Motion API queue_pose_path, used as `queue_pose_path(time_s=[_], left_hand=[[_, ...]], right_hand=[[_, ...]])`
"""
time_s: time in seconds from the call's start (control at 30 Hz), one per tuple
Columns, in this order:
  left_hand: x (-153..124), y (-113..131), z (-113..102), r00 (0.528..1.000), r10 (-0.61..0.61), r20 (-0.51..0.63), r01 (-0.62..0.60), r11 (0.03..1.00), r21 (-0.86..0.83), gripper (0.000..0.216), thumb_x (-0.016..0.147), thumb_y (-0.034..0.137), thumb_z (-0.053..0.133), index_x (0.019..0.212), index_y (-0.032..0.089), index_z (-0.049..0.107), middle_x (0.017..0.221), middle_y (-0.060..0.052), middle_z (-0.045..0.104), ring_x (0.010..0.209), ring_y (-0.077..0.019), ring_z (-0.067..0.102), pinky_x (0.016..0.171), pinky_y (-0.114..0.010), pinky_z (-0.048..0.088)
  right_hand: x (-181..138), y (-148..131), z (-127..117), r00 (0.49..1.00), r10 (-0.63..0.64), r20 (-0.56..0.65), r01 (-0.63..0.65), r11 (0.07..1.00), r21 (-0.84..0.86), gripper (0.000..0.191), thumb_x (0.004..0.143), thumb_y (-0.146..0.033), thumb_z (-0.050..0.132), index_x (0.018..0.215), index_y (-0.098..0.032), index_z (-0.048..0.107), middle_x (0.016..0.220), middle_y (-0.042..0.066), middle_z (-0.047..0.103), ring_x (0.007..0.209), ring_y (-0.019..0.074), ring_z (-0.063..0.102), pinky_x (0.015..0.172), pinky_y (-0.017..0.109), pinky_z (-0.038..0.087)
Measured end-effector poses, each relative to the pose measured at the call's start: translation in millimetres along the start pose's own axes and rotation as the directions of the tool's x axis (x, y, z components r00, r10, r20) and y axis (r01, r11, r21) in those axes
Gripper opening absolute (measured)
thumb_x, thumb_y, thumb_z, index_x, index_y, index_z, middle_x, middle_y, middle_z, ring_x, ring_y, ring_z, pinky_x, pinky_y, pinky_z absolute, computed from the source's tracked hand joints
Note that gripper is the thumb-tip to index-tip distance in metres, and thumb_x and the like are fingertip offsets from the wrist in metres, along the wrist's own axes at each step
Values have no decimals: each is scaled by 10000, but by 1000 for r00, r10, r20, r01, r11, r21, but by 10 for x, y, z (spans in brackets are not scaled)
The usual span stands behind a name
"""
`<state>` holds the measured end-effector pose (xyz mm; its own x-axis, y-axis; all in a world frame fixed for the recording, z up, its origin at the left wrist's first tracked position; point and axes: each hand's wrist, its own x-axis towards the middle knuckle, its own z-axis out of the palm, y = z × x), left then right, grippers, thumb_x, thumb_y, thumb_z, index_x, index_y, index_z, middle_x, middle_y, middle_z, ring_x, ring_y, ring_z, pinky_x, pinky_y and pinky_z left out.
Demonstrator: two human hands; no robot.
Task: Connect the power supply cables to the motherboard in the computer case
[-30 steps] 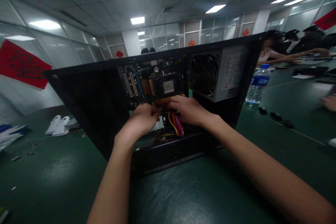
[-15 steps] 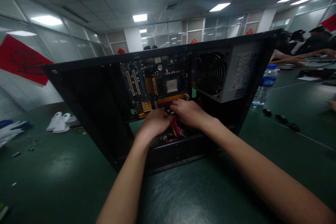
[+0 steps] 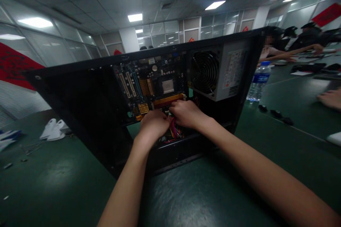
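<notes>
Where both hands are at work: the left hand [image 3: 155,124] and the right hand [image 3: 188,114] are held close together above the lower edge of the open computer case [image 3: 183,150].
Left fingers: curled narrow beside the cable bundle [image 3: 175,131]; what is pinched, if anything, cannot be told, the tips being hidden.
Right fingers: bent inward at the upper side of the bundle, just below the orange memory slots [image 3: 169,100]; a grip is neither shown nor ruled out.
Cable bundle: gathered between the hands, near the lower edge of the case.
Motherboard: the motherboard [image 3: 157,72] is set along the upper edge, with a silver square [image 3: 167,86] exposed on it.
Power supply: the power supply [image 3: 231,74] is placed at the upper right corner.
Progress: board and supply are judged to be fitted already; the cables appear loose, so their connection is judged unfinished, though the plugs are hidden.
Desk: the case is stood on the green desk [image 3: 183,198]; white objects [image 3: 54,130] are left toward its far left edge, and a water bottle [image 3: 258,82] is seen beyond the case's right edge.
</notes>
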<state>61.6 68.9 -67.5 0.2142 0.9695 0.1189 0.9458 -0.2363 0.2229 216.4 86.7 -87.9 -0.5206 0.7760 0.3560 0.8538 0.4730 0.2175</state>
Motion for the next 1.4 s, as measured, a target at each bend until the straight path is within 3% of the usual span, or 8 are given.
queue_pose_path(time_s=[0.13, 0.4, 0.73, 1.0, 1.2, 1.4], left_hand=[[-25, 19, -9, 1000, 2, -4, -2, 1000, 6, 351, 858, 415, 494, 822, 225, 787, 856, -119, 761, 741, -234, 676, 570, -288, 376], [15, -22, 18, 999, 12, 31, -12, 1000, -12, 393, 855, 450, 488, 800, 196, 782, 801, -126, 752, 680, -221, 659, 544, -292, 341], [-22, 45, -35, 992, -123, -2, 123, 990, 75, 328, 807, 387, 532, 886, 184, 777, 909, -180, 755, 881, -311, 705, 661, -322, 477], [7, 53, 30, 996, -84, -37, 84, 996, -5, 337, 820, 428, 522, 774, 201, 767, 814, -143, 745, 787, -263, 684, 630, -302, 434], [21, 33, 14, 997, -73, 11, 73, 997, -22, 284, 785, 323, 514, 721, 190, 756, 703, -110, 717, 678, -229, 646, 563, -290, 362], [56, 30, 52, 999, -41, -21, 39, 996, -76, 301, 797, 284, 481, 723, 190, 757, 679, -89, 708, 631, -201, 624, 555, -276, 345]], right_hand=[[-3, -2, -4, 1000, -11, 1, 11, 1000, 14, 232, 815, -221, 569, 988, -129, 694, 1030, 129, 672, 961, 277, 644, 647, 323, 460], [-13, -7, -14, 1000, -21, 9, 21, 1000, 21, 234, 826, -191, 550, 992, -121, 700, 1036, 130, 681, 970, 283, 652, 658, 327, 481], [-21, -7, -29, 1000, -29, 4, 28, 998, 57, 249, 813, -164, 547, 1006, -110, 695, 1033, 142, 682, 962, 286, 652, 660, 325, 480], [-16, 14, 20, 1000, -12, -22, 13, 998, 69, 222, 831, -149, 547, 1004, -121, 683, 1033, 142, 678, 966, 281, 647, 662, 323, 472], [-36, 8, -20, 997, -49, -57, 53, 996, 76, 267, 850, -140, 539, 1093, -143, 651, 1052, 122, 674, 986, 276, 637, 651, 313, 456], [-11, 4, -28, 993, -89, -80, 92, 995, 39, 222, 913, -139, 479, 1001, -144, 682, 1058, 127, 666, 986, 267, 619, 659, 317, 452]])
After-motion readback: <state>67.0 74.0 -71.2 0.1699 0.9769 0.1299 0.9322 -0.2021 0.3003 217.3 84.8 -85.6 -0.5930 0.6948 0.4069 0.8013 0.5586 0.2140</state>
